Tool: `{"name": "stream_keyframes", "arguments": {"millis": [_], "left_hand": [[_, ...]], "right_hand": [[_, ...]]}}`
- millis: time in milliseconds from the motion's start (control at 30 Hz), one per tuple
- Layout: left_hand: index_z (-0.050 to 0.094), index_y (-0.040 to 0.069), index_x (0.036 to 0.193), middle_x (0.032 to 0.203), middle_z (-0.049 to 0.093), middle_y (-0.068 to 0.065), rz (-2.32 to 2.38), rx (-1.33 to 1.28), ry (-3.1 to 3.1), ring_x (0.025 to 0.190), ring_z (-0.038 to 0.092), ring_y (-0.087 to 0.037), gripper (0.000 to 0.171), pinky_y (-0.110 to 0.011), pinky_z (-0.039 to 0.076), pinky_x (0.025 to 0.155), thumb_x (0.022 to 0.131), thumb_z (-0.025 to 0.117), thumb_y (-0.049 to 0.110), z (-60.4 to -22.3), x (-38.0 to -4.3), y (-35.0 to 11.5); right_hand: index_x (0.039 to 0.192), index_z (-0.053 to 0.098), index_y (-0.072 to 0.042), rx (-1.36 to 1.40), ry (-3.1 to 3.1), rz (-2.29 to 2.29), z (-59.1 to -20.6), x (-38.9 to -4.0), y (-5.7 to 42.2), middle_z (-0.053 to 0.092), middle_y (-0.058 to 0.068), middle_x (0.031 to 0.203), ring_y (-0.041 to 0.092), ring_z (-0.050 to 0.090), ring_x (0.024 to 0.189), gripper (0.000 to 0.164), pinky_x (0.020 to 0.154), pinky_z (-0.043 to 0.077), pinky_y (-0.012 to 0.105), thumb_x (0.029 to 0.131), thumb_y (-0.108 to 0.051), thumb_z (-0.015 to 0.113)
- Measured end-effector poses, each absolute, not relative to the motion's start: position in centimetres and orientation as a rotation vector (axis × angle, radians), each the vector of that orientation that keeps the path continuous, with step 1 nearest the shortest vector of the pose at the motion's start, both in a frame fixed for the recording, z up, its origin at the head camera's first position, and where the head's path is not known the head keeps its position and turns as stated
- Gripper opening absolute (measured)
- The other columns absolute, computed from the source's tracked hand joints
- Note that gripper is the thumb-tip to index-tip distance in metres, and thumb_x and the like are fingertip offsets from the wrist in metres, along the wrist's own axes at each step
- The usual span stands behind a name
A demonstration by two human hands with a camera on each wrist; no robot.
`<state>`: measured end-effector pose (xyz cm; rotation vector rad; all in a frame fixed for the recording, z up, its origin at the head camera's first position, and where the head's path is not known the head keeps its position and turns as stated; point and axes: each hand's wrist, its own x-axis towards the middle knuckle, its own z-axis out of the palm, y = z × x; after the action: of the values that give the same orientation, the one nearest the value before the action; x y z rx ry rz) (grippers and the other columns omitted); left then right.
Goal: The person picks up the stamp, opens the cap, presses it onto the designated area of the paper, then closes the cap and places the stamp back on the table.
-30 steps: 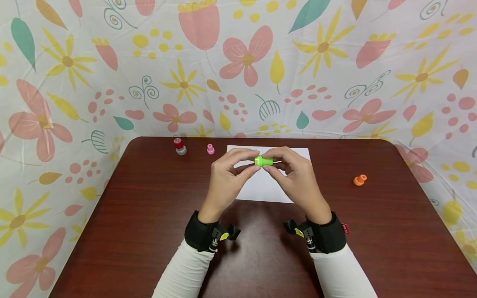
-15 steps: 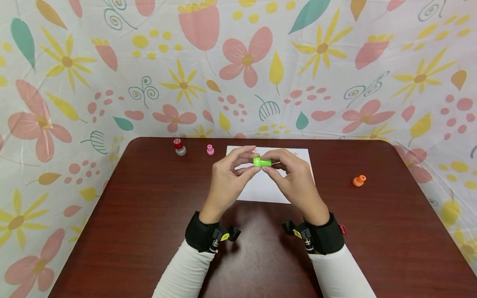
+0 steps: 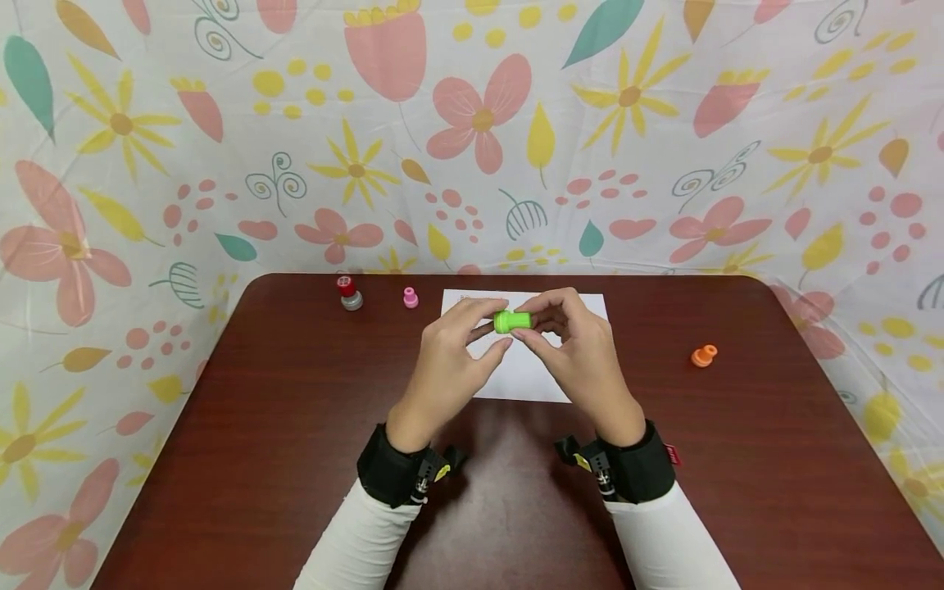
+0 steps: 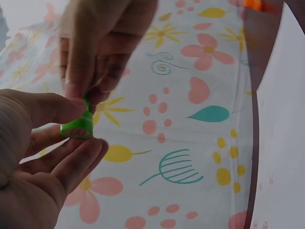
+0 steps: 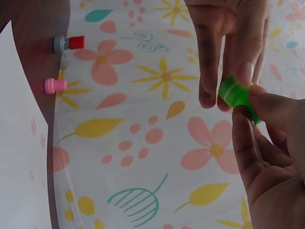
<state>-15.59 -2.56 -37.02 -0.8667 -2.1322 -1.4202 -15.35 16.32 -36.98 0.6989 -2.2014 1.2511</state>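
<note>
A small green toy stamp (image 3: 514,321) is held level above the white paper. My right hand (image 3: 583,352) pinches its narrower handle between thumb and fingers. Around its wider end is my left hand (image 3: 446,356), with the index fingertip right at its top edge and the thumb spread away below. The left wrist view shows a reddish mark on the round end face of the stamp (image 4: 77,128). A pale seam line runs round the wide end in the right wrist view. Behind both hands lies the paper (image 3: 519,378), partly covered by them.
Small reddish prints show near the paper's far edge. At the back left stand a red and grey stamp (image 3: 350,294) and a pink stamp (image 3: 410,297). An orange stamp (image 3: 704,356) lies at the right. A floral cloth (image 3: 472,205) hangs behind the brown table (image 3: 295,459).
My left thumb has come off the green stamp and dropped lower. The stamp has shifted slightly left in the head view, still in my right fingers.
</note>
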Motion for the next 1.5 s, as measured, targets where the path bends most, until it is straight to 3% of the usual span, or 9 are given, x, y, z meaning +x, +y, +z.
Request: {"name": "stream_keyframes", "arguments": {"millis": [233,400,567,767,900,1000,1133,1300,1500], "left_hand": [[0.072,-0.005,0.119,0.119,0.065,-0.015,-0.989,-0.866,-2.147,0.113,0.064,-0.025,0.033,-0.030,0.058,0.086,0.087,0.078,-0.004,-36.5,-15.3,-1.8],[0.074,-0.005,0.113,0.113,0.063,-0.014,-0.873,-0.875,-2.149,0.108,0.062,-0.025,0.024,-0.028,0.057,0.081,0.090,0.075,-0.004,-36.3,-15.2,-1.7],[0.075,-0.004,0.110,0.109,0.064,-0.014,-0.909,-0.849,-2.165,0.097,0.065,-0.022,0.022,-0.027,0.058,0.076,0.088,0.077,-0.004,-36.4,-15.4,-2.5],[0.076,-0.001,0.104,0.102,0.069,-0.012,-0.966,-0.796,-2.203,0.092,0.069,-0.021,0.021,-0.032,0.061,0.079,0.084,0.082,-0.002,-36.7,-16.3,-5.0],[0.078,0.000,0.101,0.098,0.074,-0.011,-0.986,-0.724,-2.256,0.091,0.070,-0.023,0.020,-0.039,0.059,0.096,0.082,0.083,-0.004,-37.2,-17.0,-7.3],[0.079,0.001,0.103,0.101,0.077,-0.011,-0.999,-0.653,-2.316,0.095,0.070,-0.026,0.021,-0.043,0.057,0.100,0.082,0.083,-0.004,-37.6,-17.5,-9.3],[0.079,0.003,0.105,0.101,0.078,-0.012,-1.012,-0.561,-2.404,0.095,0.072,-0.028,0.024,-0.046,0.059,0.086,0.082,0.083,-0.003,-38.2,-18.2,-11.9],[0.079,0.005,0.105,0.097,0.078,-0.013,-1.074,-0.476,-2.519,0.088,0.075,-0.027,0.022,-0.045,0.061,0.077,0.084,0.082,0.001,-39.3,-19.7,-14.9],[0.076,0.005,0.104,0.094,0.076,-0.013,-1.004,-0.401,-2.711,0.071,0.066,-0.024,0.015,-0.034,0.052,0.065,0.089,0.078,0.006,-41.1,-21.5,-17.7]], "right_hand": [[0.106,0.063,0.000,0.650,-2.191,1.138,-36.7,-15.1,15.9,0.073,0.007,0.095,0.015,0.074,0.083,0.040,0.078,0.057,0.014,0.077,-0.007,0.089],[0.105,0.063,0.001,0.685,-2.172,1.054,-36.5,-14.8,15.6,0.073,0.007,0.094,0.015,0.074,0.081,0.044,0.077,0.058,0.016,0.073,-0.009,0.092],[0.106,0.065,0.000,0.721,-2.190,0.998,-36.6,-14.9,16.0,0.073,0.007,0.099,0.017,0.073,0.085,0.045,0.080,0.061,0.027,0.073,-0.009,0.093],[0.110,0.067,-0.002,0.726,-2.268,0.879,-37.2,-15.4,17.9,0.075,0.008,0.105,0.022,0.070,0.094,0.043,0.081,0.060,0.040,0.077,-0.012,0.092],[0.114,0.066,-0.002,0.726,-2.355,0.795,-37.6,-15.9,19.4,0.073,0.009,0.105,0.023,0.069,0.097,0.043,0.079,0.059,0.043,0.080,-0.014,0.090],[0.116,0.064,-0.002,0.723,-2.436,0.723,-37.8,-16.2,20.8,0.071,0.011,0.105,0.025,0.067,0.098,0.044,0.078,0.058,0.044,0.082,-0.015,0.089],[0.118,0.062,-0.002,0.712,-2.528,0.641,-37.8,-16.5,22.9,0.068,0.012,0.107,0.026,0.065,0.099,0.044,0.079,0.058,0.044,0.085,-0.017,0.086],[0.118,0.061,-0.001,0.705,-2.593,0.554,-37.5,-17.0,25.2,0.067,0.013,0.108,0.024,0.059,0.090,0.040,0.074,0.054,0.042,0.088,-0.016,0.083],[0.114,0.062,0.000,0.741,-2.625,0.437,-37.0,-17.5,27.4,0.066,0.015,0.107,0.029,0.061,0.099,0.037,0.082,0.056,0.046,0.088,-0.014,0.083]]}}
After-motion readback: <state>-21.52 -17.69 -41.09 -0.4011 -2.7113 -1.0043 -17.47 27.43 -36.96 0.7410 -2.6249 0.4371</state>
